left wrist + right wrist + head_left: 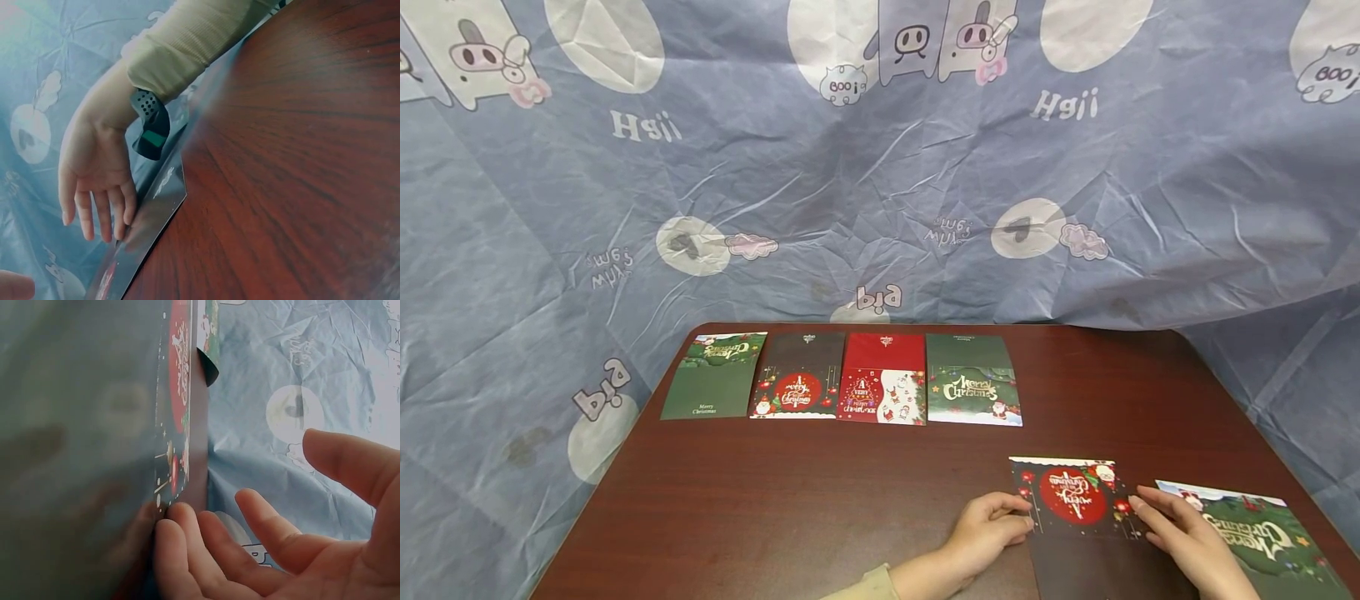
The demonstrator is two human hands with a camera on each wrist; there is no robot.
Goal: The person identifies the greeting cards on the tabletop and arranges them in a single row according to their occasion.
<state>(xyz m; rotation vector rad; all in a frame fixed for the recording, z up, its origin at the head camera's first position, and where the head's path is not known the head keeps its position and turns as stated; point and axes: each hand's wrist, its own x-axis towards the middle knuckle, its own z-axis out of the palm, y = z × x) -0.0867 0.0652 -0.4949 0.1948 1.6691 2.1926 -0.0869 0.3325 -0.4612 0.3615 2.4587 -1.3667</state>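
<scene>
A dark Christmas card (1090, 562) with a red circle lies unfolded near the table's right front, its printing upside down. The left hand (988, 529) touches its left edge with the fingertips, thumb apart. On the opposite side, the right hand (1187, 533) rests its fingertips at the card's right edge. In the right wrist view, the right hand's fingers (215, 556) are loosely extended along the card (178, 450), thumb spread away. The left wrist view also shows the right hand (103, 162) with straight fingers; only a fingertip (15, 285) of the left hand enters there.
Along the back of the brown table (820, 483) lie a green card (711, 387), a dark card (797, 350), a red card (883, 354) and another green card (970, 354). One more green card (1262, 533) lies partly under the right hand. A patterned blue cloth (850, 183) hangs behind.
</scene>
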